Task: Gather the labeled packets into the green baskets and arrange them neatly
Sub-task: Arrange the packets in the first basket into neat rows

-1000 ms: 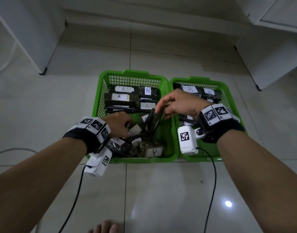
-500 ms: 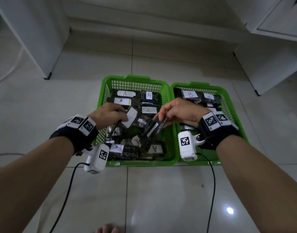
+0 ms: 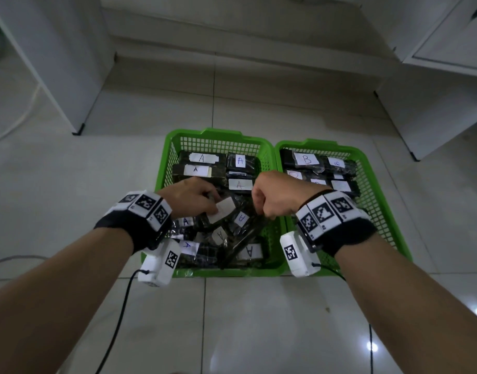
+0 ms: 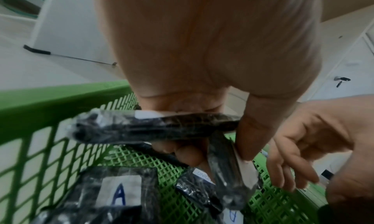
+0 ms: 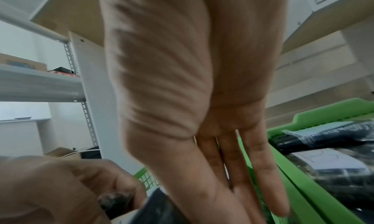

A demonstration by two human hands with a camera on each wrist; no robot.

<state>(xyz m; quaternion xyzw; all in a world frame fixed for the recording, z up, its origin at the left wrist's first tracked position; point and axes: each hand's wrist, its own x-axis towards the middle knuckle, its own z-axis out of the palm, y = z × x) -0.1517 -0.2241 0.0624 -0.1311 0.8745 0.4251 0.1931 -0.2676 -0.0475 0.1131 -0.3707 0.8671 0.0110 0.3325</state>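
Fingers of the left hand (image 4: pixel 202 59) are curled round a dark packet (image 4: pixel 153 128), held level above the left green basket (image 3: pixel 205 136). A second packet (image 3: pixel 242 238) hangs tilted from the right hand (image 3: pixel 280 195); how its fingers are closed on it cannot be told. Loose A-labelled packets (image 3: pixel 248 252) are piled in the near part of that basket, neater ones (image 3: pixel 202 160) at its far end. B-labelled packets (image 3: pixel 307 160) are held in the right green basket (image 3: pixel 367 163) alongside.

Green baskets (image 3: pixel 271 149): two. Hands (image 3: pixel 190 197): two. Packets (image 3: pixel 201 158): many, exact count unclear.
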